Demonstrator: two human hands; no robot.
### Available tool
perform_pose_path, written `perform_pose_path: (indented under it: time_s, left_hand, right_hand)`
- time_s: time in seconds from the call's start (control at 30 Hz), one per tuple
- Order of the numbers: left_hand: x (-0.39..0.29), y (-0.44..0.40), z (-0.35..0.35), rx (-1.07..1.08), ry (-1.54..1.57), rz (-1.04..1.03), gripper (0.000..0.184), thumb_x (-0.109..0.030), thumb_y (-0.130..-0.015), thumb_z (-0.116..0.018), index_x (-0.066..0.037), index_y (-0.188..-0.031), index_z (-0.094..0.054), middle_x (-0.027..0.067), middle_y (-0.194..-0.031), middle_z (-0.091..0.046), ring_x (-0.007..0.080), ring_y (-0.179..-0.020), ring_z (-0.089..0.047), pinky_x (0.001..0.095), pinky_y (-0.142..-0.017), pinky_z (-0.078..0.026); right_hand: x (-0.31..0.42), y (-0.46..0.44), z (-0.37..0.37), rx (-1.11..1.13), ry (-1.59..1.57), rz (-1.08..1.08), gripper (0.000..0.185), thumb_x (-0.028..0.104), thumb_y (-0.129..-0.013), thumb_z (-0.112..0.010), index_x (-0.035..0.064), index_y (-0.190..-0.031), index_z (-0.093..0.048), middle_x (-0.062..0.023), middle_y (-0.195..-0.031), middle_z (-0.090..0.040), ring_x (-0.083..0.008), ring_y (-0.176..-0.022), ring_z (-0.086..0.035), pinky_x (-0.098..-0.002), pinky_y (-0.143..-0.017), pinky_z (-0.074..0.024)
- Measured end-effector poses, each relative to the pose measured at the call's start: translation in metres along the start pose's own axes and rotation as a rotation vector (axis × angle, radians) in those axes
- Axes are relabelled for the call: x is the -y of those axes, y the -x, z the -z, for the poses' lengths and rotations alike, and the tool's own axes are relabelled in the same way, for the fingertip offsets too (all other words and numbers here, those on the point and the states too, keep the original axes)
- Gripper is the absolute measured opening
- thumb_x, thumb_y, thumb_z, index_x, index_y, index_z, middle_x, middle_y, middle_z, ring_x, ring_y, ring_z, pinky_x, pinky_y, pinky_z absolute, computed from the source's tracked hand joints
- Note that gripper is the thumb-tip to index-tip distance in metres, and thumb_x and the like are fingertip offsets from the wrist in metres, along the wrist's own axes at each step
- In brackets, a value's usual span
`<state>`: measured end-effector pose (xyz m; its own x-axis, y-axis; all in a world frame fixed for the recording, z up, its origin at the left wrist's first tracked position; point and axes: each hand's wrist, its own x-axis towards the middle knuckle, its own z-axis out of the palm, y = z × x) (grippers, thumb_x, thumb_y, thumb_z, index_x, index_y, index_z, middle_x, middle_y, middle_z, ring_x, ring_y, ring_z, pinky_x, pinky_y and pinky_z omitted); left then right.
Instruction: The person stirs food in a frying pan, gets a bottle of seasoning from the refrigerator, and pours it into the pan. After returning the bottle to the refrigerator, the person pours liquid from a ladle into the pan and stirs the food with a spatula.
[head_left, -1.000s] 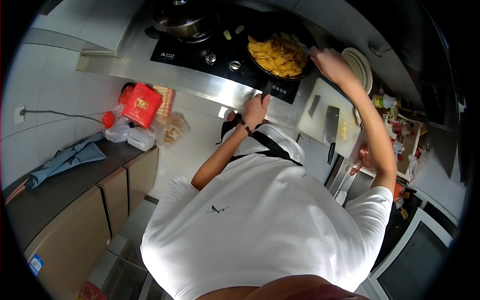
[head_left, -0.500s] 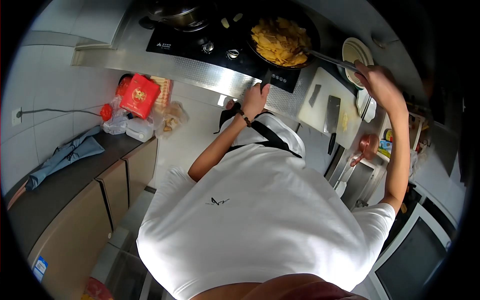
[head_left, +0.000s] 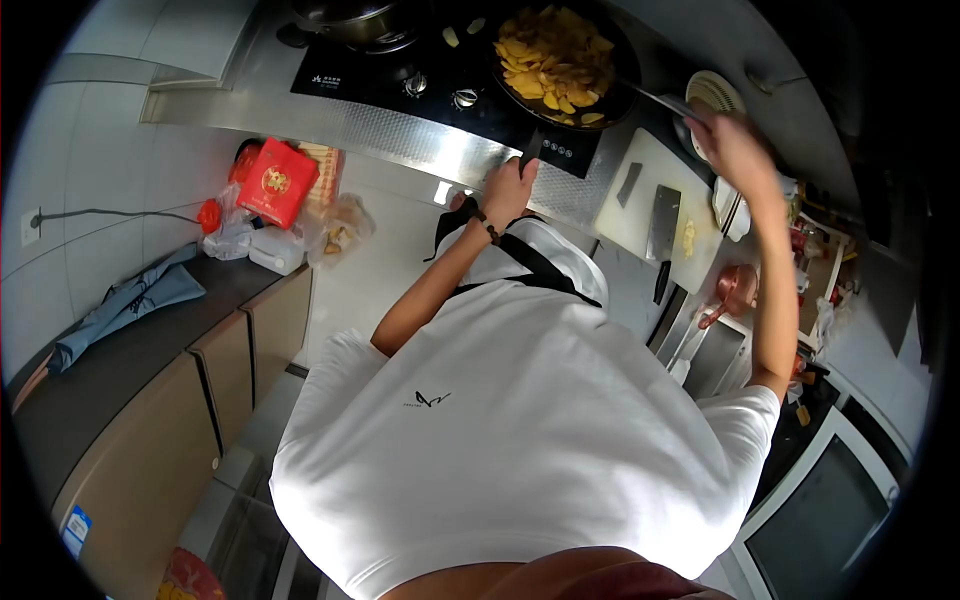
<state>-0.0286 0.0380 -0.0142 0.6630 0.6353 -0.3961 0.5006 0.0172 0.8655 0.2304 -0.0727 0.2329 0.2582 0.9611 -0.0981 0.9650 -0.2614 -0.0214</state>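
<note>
A dark pan [head_left: 628, 100] on the right side of the stove holds a heap of yellow slices [head_left: 552, 58]. Its dark handle [head_left: 532, 146] points toward me, and my left hand [head_left: 508, 190] is wrapped round it. My right hand [head_left: 735, 150], somewhat blurred, grips a long metal spatula [head_left: 660, 98] whose far end reaches into the slices at the pan's right side; its tip is hidden there. Two pale pieces lie on the black stove top [head_left: 350, 85], left of the pan.
A lidded pot [head_left: 355, 22] stands on the left burner. Right of the stove, a white cutting board [head_left: 625, 225] bears a cleaver [head_left: 663, 222] and chopped bits. Behind it are stacked plates [head_left: 715, 92]. A red box [head_left: 275, 182] and plastic bags lie at the left.
My right hand moved out to the right, then slightly back toward the pan, with the spatula. The slices have shifted in the pan. My left hand stays on the handle.
</note>
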Motion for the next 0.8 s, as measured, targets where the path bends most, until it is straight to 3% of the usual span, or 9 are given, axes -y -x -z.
perform_pose_path:
  time_s: [0.13,0.23,0.43,0.57,0.7,0.73,0.8]
  left_hand:
    - [-0.006,0.002,0.002,0.004,0.022,-0.011,0.046,-0.038,-0.097,-0.052,0.005,-0.088,-0.064,0.0283,-0.08,-0.066,0.0483,-0.081,-0.063,0.0528,-0.073,-0.05]
    - [-0.001,0.0,0.0,0.007,-0.003,-0.009,0.046,-0.038,-0.097,-0.051,0.006,-0.088,-0.064,0.0288,-0.08,-0.065,0.0485,-0.081,-0.063,0.0527,-0.075,-0.05]
    - [-0.005,0.001,0.001,-0.001,-0.02,0.011,0.047,-0.039,-0.097,-0.051,0.006,-0.09,-0.065,0.0293,-0.081,-0.065,0.049,-0.082,-0.063,0.053,-0.075,-0.05]
    - [-0.007,0.004,0.003,0.004,-0.015,0.024,0.048,-0.04,-0.097,-0.051,0.006,-0.091,-0.065,0.0297,-0.081,-0.065,0.0491,-0.082,-0.063,0.0534,-0.075,-0.05]
    - [-0.007,0.003,0.002,0.023,-0.022,0.035,0.048,-0.04,-0.098,-0.05,0.006,-0.094,-0.064,0.0298,-0.082,-0.065,0.0486,-0.082,-0.063,0.0532,-0.075,-0.05]
    - [-0.007,0.003,0.002,0.028,-0.005,0.041,0.048,-0.04,-0.098,-0.05,0.006,-0.094,-0.063,0.0299,-0.082,-0.065,0.0485,-0.082,-0.063,0.0531,-0.075,-0.05]
    - [-0.006,0.003,0.001,0.032,0.01,0.038,0.049,-0.04,-0.098,-0.05,0.006,-0.094,-0.063,0.0298,-0.083,-0.065,0.0483,-0.082,-0.063,0.0529,-0.075,-0.05]
  right_hand:
    - [-0.007,-0.002,0.048,0.104,0.065,0.032,0.022,0.018,-0.091,-0.063,0.0038,-0.107,-0.065,-0.0224,-0.081,-0.064,-0.041,-0.077,-0.062,-0.0455,-0.068,-0.0471]
    - [-0.021,-0.011,0.045,0.164,0.155,0.134,0.019,0.016,-0.09,-0.062,0.0043,-0.105,-0.066,-0.0217,-0.081,-0.064,-0.0413,-0.077,-0.062,-0.0463,-0.067,-0.0474]
    - [-0.022,-0.025,-0.031,0.026,0.096,0.09,0.015,0.018,-0.092,-0.06,0.0037,-0.095,-0.059,-0.0238,-0.077,-0.061,-0.0428,-0.077,-0.06,-0.0511,-0.066,-0.0443]
    - [-0.026,-0.015,-0.008,-0.021,-0.026,0.11,0.017,0.018,-0.092,-0.06,0.0047,-0.101,-0.063,-0.0211,-0.078,-0.063,-0.0435,-0.075,-0.06,-0.0498,-0.068,-0.0471]
    - [-0.019,-0.018,0.033,0.171,0.141,0.142,0.02,0.018,-0.089,-0.063,0.0052,-0.104,-0.066,-0.0189,-0.085,-0.066,-0.04,-0.084,-0.063,-0.0476,-0.071,-0.0492]
    - [-0.023,-0.017,0.024,0.013,0.091,0.25,0.017,0.018,-0.089,-0.063,0.0035,-0.099,-0.064,-0.0195,-0.082,-0.065,-0.0404,-0.08,-0.062,-0.0485,-0.069,-0.048]
    - [-0.035,-0.029,-0.003,0.045,0.075,0.237,0.023,0.018,-0.089,-0.064,0.0022,-0.105,-0.065,-0.0214,-0.084,-0.065,-0.0413,-0.081,-0.062,-0.0477,-0.07,-0.0478]
